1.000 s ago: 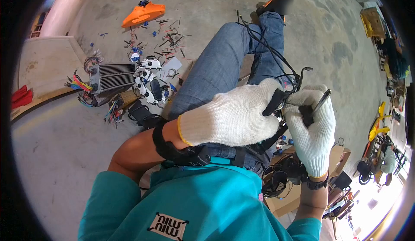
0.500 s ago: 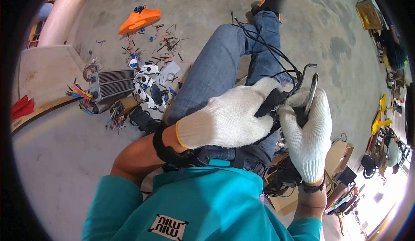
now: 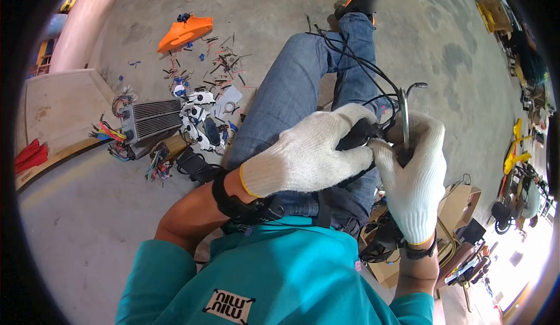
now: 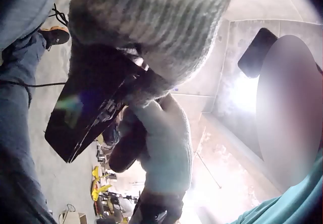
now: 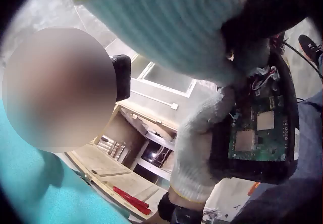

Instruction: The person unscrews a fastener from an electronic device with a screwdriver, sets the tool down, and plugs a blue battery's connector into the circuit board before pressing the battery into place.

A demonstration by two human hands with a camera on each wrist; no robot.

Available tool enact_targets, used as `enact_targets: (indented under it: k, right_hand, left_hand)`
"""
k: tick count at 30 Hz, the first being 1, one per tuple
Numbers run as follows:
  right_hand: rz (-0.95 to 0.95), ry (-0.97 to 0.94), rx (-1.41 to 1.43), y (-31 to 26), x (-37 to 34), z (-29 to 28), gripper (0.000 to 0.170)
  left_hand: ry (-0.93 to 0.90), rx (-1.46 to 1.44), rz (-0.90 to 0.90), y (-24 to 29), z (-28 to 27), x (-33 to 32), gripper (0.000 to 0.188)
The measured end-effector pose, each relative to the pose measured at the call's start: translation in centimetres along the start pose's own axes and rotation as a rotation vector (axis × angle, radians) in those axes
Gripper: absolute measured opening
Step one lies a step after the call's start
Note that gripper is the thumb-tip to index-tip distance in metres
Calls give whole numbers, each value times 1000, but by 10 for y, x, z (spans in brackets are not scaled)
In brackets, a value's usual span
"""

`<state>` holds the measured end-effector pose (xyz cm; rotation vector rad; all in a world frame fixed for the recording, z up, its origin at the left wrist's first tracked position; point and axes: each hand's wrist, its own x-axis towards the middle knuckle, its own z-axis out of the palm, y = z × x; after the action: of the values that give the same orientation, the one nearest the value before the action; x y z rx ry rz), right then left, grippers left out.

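My gloved left hand (image 3: 306,153) grips a black housing (image 5: 290,171) above my lap. Inside its open face is a green circuit board (image 5: 257,138) with small wires (image 5: 265,80) near the top. The gloved right hand (image 3: 411,173) has its fingertips right at the wired end of the board. It also holds a tool with a bright metal shank (image 3: 404,118) and a dark handle (image 4: 126,148); its exact kind I cannot tell. Several black cables (image 3: 373,68) run from beside the hands over my leg.
A finned metal box (image 3: 156,120) with coloured wires and white-and-black parts (image 3: 201,118) lie on the floor at left. Beyond are wire scraps (image 3: 224,65) and an orange shell (image 3: 186,32). A cardboard box (image 3: 458,208) stands at right.
The metal shank in my right hand has swung from leaning right to nearly upright, closer to the cables. Both hands stay together at the housing.
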<state>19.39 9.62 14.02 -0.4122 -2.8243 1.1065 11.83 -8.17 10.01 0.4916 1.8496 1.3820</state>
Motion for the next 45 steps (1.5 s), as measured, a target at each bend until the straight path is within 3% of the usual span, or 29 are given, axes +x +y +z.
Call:
enact_targets:
  k: [2, 4, 7, 13, 20, 22, 28, 35, 45]
  right_hand:
    - [-35, -16, 51, 2, 4, -3, 40]
    - [106, -179, -3, -2, 10, -11, 41]
    - [125, -187, -5, -3, 16, -9, 41]
    - [120, -187, -37, 2, 19, -4, 32]
    - [72, -231, -119, 11, 22, -3, 34]
    - [78, -260, -118, 9, 24, -3, 36]
    - [46, -283, -99, 22, 22, 3, 35]
    - [22, -322, -128, 28, 23, 3, 35]
    - [137, -411, -4, 22, 27, -11, 35]
  left_hand:
    - [6, 39, -8, 0, 0, -1, 53]
    - [8, 82, -19, 1, -1, -1, 54]
    - [-32, 81, -81, 2, -4, 1, 55]
    - [35, 98, 109, -16, -1, 11, 57]
    - [-11, 78, -9, -20, 2, 13, 58]
    - [-70, -73, -68, -23, 1, 14, 55]
    - [-93, -97, -49, -36, 4, 17, 44]
    - [-116, -158, -72, -46, 9, 18, 46]
    - [-126, -310, -154, -50, 7, 19, 41]
